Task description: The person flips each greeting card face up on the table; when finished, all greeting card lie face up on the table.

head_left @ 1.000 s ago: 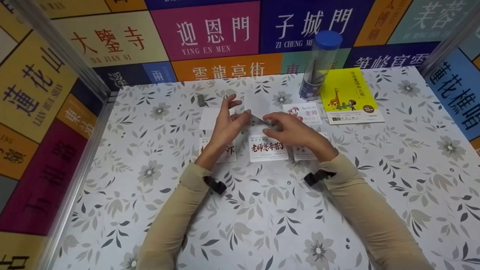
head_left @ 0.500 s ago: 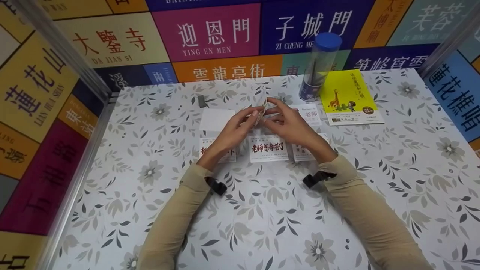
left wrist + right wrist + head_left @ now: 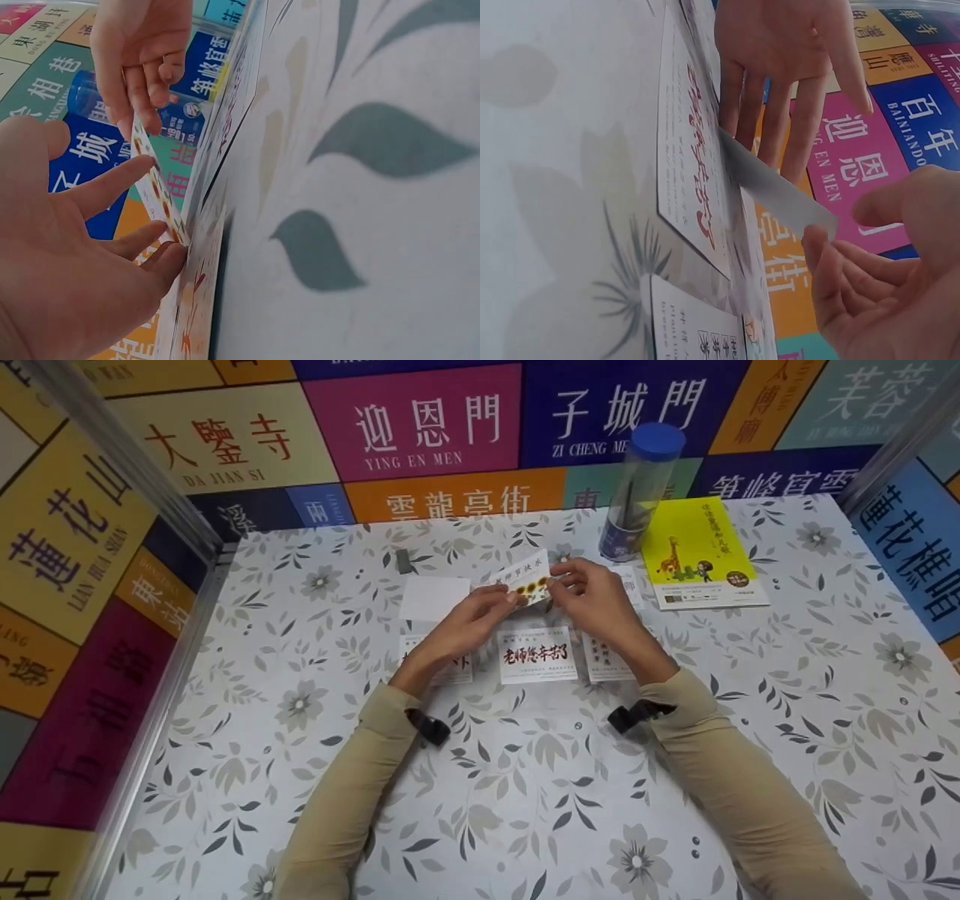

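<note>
In the head view, a small greeting card (image 3: 531, 575) printed with sunflowers and Chinese text is held tilted above the table. My left hand (image 3: 474, 620) grips its lower left part. At its right edge, my right hand (image 3: 597, 598) pinches it. The left wrist view catches the sunflower card (image 3: 166, 201) nearly edge-on, with fingertips of both hands against it. Its plain back (image 3: 780, 191) faces the right wrist view. Below the hands lies a card with red brush lettering (image 3: 537, 655). Forearms and hands partly cover the cards on either side.
A blank white card (image 3: 433, 598) lies left of the hands, near a small grey block (image 3: 404, 561). Behind my right hand is a partly hidden card (image 3: 630, 589). Farther right are a clear tube with a blue lid (image 3: 643, 484) and a yellow book (image 3: 697, 547).
The card has been turned from its blank side, through edge-on, so its sunflower print now faces the head camera. My right hand has shifted slightly to its right edge.
</note>
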Tool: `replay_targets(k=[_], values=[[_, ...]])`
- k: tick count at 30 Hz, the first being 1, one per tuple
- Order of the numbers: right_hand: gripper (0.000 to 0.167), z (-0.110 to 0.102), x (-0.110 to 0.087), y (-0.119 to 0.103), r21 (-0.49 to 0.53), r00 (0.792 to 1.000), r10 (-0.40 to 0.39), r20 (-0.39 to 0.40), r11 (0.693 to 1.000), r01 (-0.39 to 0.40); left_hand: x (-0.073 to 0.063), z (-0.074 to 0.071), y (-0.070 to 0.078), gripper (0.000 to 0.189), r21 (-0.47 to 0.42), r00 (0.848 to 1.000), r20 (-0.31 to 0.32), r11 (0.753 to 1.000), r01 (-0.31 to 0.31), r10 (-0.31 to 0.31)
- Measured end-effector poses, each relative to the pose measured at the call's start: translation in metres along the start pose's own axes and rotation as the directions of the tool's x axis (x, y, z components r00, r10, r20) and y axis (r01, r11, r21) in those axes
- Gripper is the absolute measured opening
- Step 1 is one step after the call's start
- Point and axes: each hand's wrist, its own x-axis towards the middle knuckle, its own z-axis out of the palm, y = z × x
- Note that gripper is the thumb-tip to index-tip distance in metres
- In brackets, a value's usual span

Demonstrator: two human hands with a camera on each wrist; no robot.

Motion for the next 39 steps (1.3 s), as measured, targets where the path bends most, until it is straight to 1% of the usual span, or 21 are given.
replay_targets(k=[2, 5, 7, 9, 12, 14, 16, 18, 21, 22, 25, 27, 29, 32, 35, 39], values=[[0.035, 0.000, 0.001, 0.001, -0.046, 1.000, -0.008, -0.020, 0.999, 0.007, -0.001, -0.001, 0.000, 0.052, 0.021, 1.000, 0.010, 0.999, 0.027, -0.027], [0.035, 0.000, 0.002, 0.002, -0.095, 0.999, -0.015, -0.048, 0.995, 0.011, -0.002, -0.001, 0.000, 0.055, 0.056, 0.998, 0.036, 0.997, 0.045, -0.047], [0.035, 0.000, 0.001, 0.002, -0.117, 0.998, -0.008, -0.057, 0.993, 0.001, -0.002, -0.001, -0.001, 0.055, 0.085, 0.998, 0.055, 0.996, 0.036, -0.040], [0.035, -0.001, 0.001, 0.003, -0.138, 0.999, 0.007, -0.042, 0.990, -0.013, -0.001, -0.001, -0.001, 0.054, 0.112, 0.997, 0.072, 0.994, 0.005, -0.013], [0.033, -0.001, 0.001, 0.005, -0.182, 0.999, 0.018, 0.028, 0.983, -0.012, -0.001, -0.001, -0.002, 0.051, 0.141, 0.996, 0.084, 0.989, -0.036, 0.024], [0.031, 0.000, 0.001, 0.007, -0.227, 0.995, -0.001, 0.097, 0.974, 0.023, -0.002, 0.000, -0.003, 0.049, 0.150, 0.995, 0.087, 0.987, -0.058, 0.045], [0.030, 0.001, 0.001, 0.008, -0.275, 0.985, -0.027, 0.169, 0.959, 0.073, -0.001, 0.000, -0.004, 0.048, 0.157, 0.994, 0.090, 0.985, -0.074, 0.060], [0.032, 0.001, 0.001, 0.010, -0.327, 0.975, -0.036, 0.221, 0.939, 0.109, -0.001, -0.001, -0.004, 0.048, 0.158, 0.994, 0.090, 0.984, -0.083, 0.069], [0.037, 0.002, 0.000, 0.011, -0.386, 0.963, -0.010, 0.270, 0.915, 0.118, -0.002, -0.003, -0.005, 0.052, 0.155, 0.994, 0.087, 0.984, -0.082, 0.069], [0.038, 0.001, -0.001, 0.011, -0.400, 0.961, 0.006, 0.277, 0.910, 0.110, -0.002, -0.004, -0.004, 0.054, 0.163, 0.994, 0.087, 0.983, -0.079, 0.066], [0.040, 0.000, -0.001, 0.010, -0.407, 0.956, 0.037, 0.292, 0.909, 0.090, -0.004, -0.008, -0.004, 0.064, 0.231, 0.996, 0.088, 0.972, -0.042, 0.022], [0.041, 0.000, 0.000, 0.010, -0.403, 0.954, 0.045, 0.298, 0.911, 0.083, -0.005, -0.011, -0.002, 0.067, 0.293, 0.995, 0.102, 0.956, -0.012, -0.019], [0.042, 0.000, 0.000, 0.011, -0.401, 0.954, 0.049, 0.295, 0.913, 0.077, -0.006, -0.013, -0.001, 0.068, 0.331, 0.992, 0.117, 0.944, 0.010, -0.052], [0.044, 0.001, 0.001, 0.012, -0.403, 0.955, 0.052, 0.291, 0.912, 0.073, -0.007, -0.013, 0.000, 0.067, 0.334, 0.988, 0.139, 0.942, 0.013, -0.064], [0.043, 0.001, 0.002, 0.013, -0.405, 0.955, 0.054, 0.291, 0.912, 0.071, -0.007, -0.013, 0.000, 0.068, 0.327, 0.987, 0.147, 0.945, 0.010, -0.062], [0.043, 0.001, 0.002, 0.013, -0.397, 0.957, 0.044, 0.287, 0.915, 0.077, -0.008, -0.013, 0.000, 0.067, 0.327, 0.986, 0.152, 0.945, 0.022, -0.075]])
